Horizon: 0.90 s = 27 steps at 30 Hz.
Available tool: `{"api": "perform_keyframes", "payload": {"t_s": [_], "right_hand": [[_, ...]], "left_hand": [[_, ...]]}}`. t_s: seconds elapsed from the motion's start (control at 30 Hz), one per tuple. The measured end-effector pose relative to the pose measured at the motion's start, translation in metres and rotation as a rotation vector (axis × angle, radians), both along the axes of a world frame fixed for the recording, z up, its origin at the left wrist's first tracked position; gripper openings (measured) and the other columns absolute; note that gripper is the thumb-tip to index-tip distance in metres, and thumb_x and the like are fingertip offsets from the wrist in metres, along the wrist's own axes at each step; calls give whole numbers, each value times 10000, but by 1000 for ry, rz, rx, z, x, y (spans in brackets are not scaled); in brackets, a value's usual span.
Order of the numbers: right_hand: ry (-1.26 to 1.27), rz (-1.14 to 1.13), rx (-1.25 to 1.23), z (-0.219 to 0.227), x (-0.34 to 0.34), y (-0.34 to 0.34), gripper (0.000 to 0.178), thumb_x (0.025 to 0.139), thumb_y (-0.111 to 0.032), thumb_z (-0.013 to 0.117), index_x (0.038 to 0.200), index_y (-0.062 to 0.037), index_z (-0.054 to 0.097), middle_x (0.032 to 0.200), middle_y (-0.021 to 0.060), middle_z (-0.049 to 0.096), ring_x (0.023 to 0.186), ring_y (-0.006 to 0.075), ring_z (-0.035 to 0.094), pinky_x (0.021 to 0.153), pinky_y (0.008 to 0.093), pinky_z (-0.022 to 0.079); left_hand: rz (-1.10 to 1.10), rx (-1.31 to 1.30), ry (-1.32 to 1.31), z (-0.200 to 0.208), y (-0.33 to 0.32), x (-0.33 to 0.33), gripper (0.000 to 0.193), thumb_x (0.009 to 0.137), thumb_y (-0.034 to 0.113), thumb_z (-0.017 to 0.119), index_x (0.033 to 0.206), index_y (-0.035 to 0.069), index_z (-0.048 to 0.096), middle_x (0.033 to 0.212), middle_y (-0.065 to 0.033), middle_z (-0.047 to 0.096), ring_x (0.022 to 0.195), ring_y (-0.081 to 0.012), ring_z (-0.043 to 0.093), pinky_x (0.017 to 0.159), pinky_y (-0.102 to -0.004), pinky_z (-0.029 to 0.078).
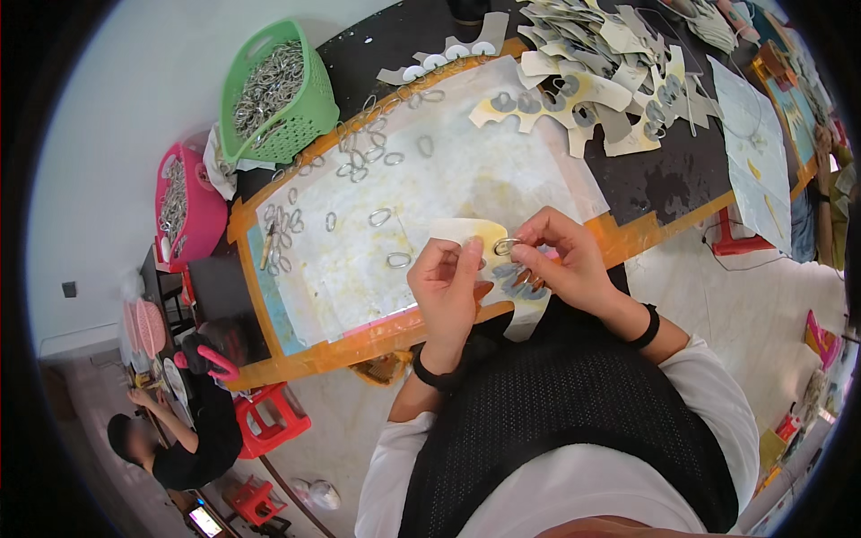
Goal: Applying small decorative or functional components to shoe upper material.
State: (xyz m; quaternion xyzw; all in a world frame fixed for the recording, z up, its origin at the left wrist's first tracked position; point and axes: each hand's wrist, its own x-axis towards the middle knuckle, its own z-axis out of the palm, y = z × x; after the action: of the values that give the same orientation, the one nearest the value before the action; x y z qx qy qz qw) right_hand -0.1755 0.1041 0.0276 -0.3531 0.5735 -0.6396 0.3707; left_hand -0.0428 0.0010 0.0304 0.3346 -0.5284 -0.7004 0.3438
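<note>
Over the near edge of the table, my left hand (448, 291) pinches a cream-coloured cut leather piece (484, 229), whose lower part with grey rounded patches hangs below my hands. My right hand (569, 264) is closed on an oval metal ring (505, 242) at the right edge of that piece. Whether the ring is joined to the piece I cannot tell. Several loose oval rings lie ahead on the white sheet (332, 278), among them one ring (398, 260) just left of my left hand.
A green basket (314, 99) and a pink basket (202, 211), both full of metal rings, stand at the left. Cut pieces (619, 40) are heaped at the far right. Orange tape (305, 364) borders the work area. A person (197, 435) sits at the lower left, near a red stool (269, 421).
</note>
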Motion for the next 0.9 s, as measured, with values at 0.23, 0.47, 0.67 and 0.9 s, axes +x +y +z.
{"api": "perform_keyframes", "payload": {"t_s": [0.23, 0.47, 0.67, 0.9], "right_hand": [[-207, -57, -84, 5, 0, -7, 73, 863, -12, 680, 908, 13, 628, 896, 36, 641, 843, 71, 576, 773, 232, 464], [-130, -141, -159, 16, -2, -28, 77, 847, -7, 691, 898, 7, 635, 857, 18, 628, 756, 45, 546, 707, 211, 444], [-143, -128, -94, 4, -1, -30, 120, 830, -3, 692, 826, -20, 573, 783, -25, 559, 703, 37, 498, 651, 200, 414], [124, -43, 52, -2, -10, -20, 110, 821, 9, 680, 845, -16, 576, 789, -20, 554, 742, 60, 523, 683, 221, 440]], "left_hand": [[147, -104, 42, -8, 7, -6, 132, 918, 106, 656, 874, -15, 625, 748, -41, 638, 657, -72, 570, 599, -213, 462], [151, -123, 31, -7, 13, -5, 120, 929, 82, 635, 915, -37, 638, 787, -56, 661, 710, -68, 589, 643, -204, 464], [181, -170, 17, -5, 6, -10, 144, 937, 107, 622, 949, -34, 650, 801, -44, 662, 693, -75, 580, 649, -214, 452], [101, -165, -33, -18, 8, -12, 127, 933, 93, 614, 961, -11, 681, 822, -7, 644, 660, -63, 537, 626, -210, 443]]}}
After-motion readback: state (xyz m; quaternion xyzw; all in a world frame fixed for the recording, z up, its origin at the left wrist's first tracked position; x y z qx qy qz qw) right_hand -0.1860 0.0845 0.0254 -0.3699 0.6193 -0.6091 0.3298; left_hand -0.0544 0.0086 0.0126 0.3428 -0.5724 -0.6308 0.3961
